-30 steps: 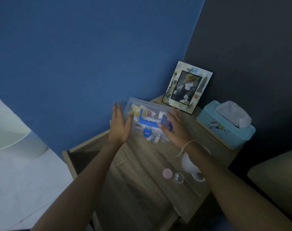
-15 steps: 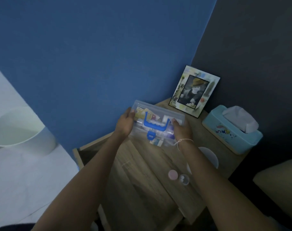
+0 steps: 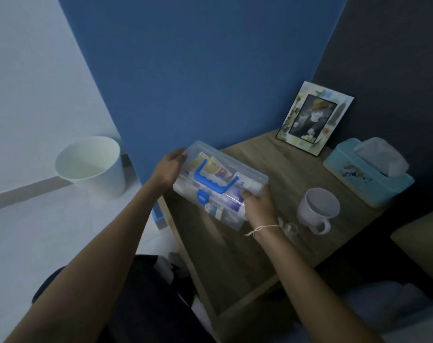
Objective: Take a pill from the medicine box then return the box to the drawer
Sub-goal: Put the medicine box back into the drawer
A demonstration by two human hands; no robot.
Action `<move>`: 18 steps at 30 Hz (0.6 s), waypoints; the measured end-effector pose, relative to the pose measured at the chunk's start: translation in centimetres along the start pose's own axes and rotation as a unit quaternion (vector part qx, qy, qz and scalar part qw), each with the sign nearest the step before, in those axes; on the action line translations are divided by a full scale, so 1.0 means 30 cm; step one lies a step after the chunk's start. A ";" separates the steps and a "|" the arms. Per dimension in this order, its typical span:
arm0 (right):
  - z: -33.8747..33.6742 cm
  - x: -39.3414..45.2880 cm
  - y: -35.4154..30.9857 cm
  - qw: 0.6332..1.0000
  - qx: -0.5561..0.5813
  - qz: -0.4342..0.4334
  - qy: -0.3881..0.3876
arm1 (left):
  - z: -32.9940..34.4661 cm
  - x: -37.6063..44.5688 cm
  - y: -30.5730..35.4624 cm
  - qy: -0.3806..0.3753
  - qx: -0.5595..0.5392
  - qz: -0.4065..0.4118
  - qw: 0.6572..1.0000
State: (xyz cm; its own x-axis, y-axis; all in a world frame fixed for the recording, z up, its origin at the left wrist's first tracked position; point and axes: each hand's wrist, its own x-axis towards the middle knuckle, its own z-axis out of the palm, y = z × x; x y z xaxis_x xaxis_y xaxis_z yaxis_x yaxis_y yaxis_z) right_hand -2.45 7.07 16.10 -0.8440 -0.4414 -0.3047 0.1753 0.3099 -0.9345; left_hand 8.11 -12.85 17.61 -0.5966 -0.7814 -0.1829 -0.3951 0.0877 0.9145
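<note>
The medicine box point(image 3: 217, 183) is clear plastic with a blue handle and blue latch, packets showing through its lid. It is lifted off the nightstand top, tilted, above the open wooden drawer point(image 3: 205, 246). My left hand point(image 3: 169, 167) grips its far left end. My right hand point(image 3: 258, 206) grips its near right end. A small clear pill cap or cup point(image 3: 291, 229) sits on the nightstand just right of my right wrist; any pill in it is too small to tell.
A white mug point(image 3: 316, 211) stands on the wooden nightstand point(image 3: 279, 154) near my right hand. A picture frame point(image 3: 314, 117) leans in the back corner, beside a light blue tissue box point(image 3: 368, 174). A white bin point(image 3: 91, 167) stands on the floor at left.
Both hands closed on the box ends and lifted it off the nightstand top, carrying it left and toward me over the open drawer. The view has swung left.
</note>
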 end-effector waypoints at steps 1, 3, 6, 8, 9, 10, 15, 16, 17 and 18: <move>0.006 -0.031 0.016 1.000 -0.003 -0.005 -0.013 | -0.012 -0.016 -0.021 0.001 0.001 -0.006 1.000; 0.019 -0.090 0.049 0.999 -0.022 -0.002 -0.028 | -0.030 -0.046 -0.055 0.002 0.011 -0.012 1.000; 0.034 -0.162 0.104 0.997 -0.062 0.002 -0.039 | -0.036 -0.067 -0.096 -0.017 0.072 -0.014 0.997; 0.037 -0.198 0.141 0.994 -0.107 -0.006 -0.032 | -0.024 -0.072 -0.125 -0.031 0.113 -0.010 0.993; 0.039 -0.210 0.160 0.992 -0.119 -0.006 -0.029 | -0.014 -0.075 -0.139 -0.034 0.134 -0.002 0.990; 0.041 -0.219 0.179 0.992 -0.122 -0.001 -0.026 | -0.001 -0.075 -0.152 -0.037 0.157 0.007 0.987; 0.054 -0.240 0.269 0.987 -0.149 0.032 -0.045 | 0.065 -0.055 -0.208 -0.082 0.199 -0.013 0.976; 0.060 -0.236 0.289 0.985 -0.159 0.042 -0.044 | 0.081 -0.045 -0.224 -0.097 0.206 -0.031 0.973; 0.064 -0.231 0.309 0.983 -0.170 0.053 -0.043 | 0.097 -0.037 -0.242 -0.117 0.221 -0.047 0.967; 0.068 -0.229 0.325 0.981 -0.180 0.063 -0.040 | 0.112 -0.031 -0.260 -0.137 0.240 -0.059 0.959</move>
State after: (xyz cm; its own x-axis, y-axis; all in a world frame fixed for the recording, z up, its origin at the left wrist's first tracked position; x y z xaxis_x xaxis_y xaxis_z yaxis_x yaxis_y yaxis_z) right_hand 6.08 11.39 8.71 -0.7824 -0.4403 -0.4405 0.0728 0.6378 -0.7667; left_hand 9.39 -10.72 9.43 -0.6631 -0.6168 -0.4241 -0.7084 0.3341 0.6217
